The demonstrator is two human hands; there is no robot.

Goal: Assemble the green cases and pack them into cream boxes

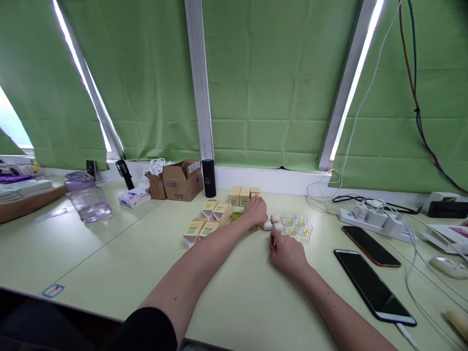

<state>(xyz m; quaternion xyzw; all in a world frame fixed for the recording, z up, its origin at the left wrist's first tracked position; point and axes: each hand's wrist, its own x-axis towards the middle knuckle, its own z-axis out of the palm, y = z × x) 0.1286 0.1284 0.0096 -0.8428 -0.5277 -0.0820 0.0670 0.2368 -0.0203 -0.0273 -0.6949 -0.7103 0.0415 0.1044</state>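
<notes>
My left hand (256, 211) reaches forward across the table with its fingers curled down; whatever lies under them is hidden. Just left of it sit small green round pieces (236, 215), partly covered by my forearm. My right hand (288, 252) rests on the table, its fingers bent together with the tips against the nearest of several whitish-pink round pieces (277, 227). Whether they grip it is unclear. Right of these stand clear plastic cups (301, 224) with yellow bits inside. Small kraft boxes (193, 231) with green labels lie left of my left hand; more boxes (244, 196) stand behind it.
A black cylinder (208, 178), an opened cardboard box (183, 180), a tissue pack (134, 197) and a water bottle (87, 197) stand toward the left. Two phones (375, 282) (371, 245), a power strip (376, 222) and loose white cables lie at the right.
</notes>
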